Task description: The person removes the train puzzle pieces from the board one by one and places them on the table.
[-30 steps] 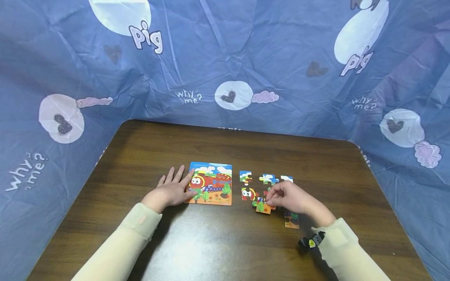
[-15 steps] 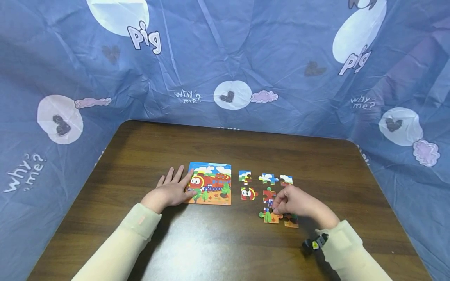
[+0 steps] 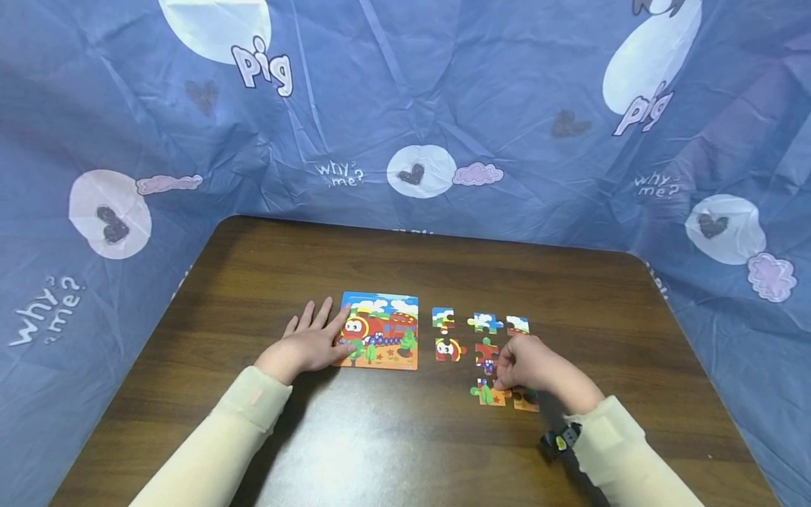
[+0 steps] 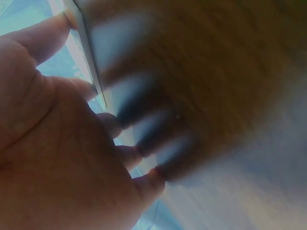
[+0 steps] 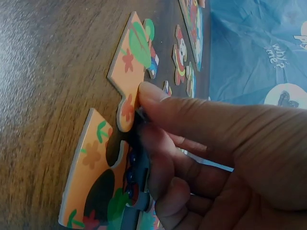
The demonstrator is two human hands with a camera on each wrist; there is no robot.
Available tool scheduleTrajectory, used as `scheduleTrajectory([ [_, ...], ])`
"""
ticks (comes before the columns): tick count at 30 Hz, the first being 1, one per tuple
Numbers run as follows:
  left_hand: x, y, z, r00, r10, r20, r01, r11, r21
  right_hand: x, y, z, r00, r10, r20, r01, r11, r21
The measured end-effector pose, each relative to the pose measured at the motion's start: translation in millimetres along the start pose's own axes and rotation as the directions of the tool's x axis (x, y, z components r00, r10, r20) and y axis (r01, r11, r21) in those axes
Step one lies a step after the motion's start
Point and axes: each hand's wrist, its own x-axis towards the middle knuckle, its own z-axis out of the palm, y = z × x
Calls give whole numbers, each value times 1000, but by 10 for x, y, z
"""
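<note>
With fingers spread, my left hand rests on the table, its thumb and forefinger on the left edge of the train picture board. The left wrist view shows its fingers and the board's edge. My right hand pinches an orange puzzle piece with a green tree and a red flower, low over the table. In the right wrist view the thumb lies on this piece's edge, its knob close to the notch of an orange corner piece. A red middle piece lies just behind the pinched one.
Left of the right hand lie a train-face piece and a sky corner piece. Behind it are a cloud piece and another corner piece. A patterned blue cloth hangs behind the brown table.
My right hand has moved the orange tree piece right and toward the front, off the other pieces and up beside the orange corner piece. The left hand stays in place.
</note>
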Motion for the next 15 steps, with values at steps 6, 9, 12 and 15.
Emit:
scheduleTrajectory([
  [6,-41,27,-24,1000,3,-1,-3,1000,-10,9,-25,18,998,53,-15,-53,999,-8],
  [9,-48,30,-27,1000,6,-8,-6,1000,-15,19,-19,24,997,67,-23,-67,998,-6],
  [12,-42,27,-24,1000,7,-12,-7,1000,-15,20,-9,24,998,59,-29,-60,998,-8],
  [15,-43,30,-27,1000,7,-11,-8,1000,-15,2,-3,6,999,40,-21,-41,999,-6],
])
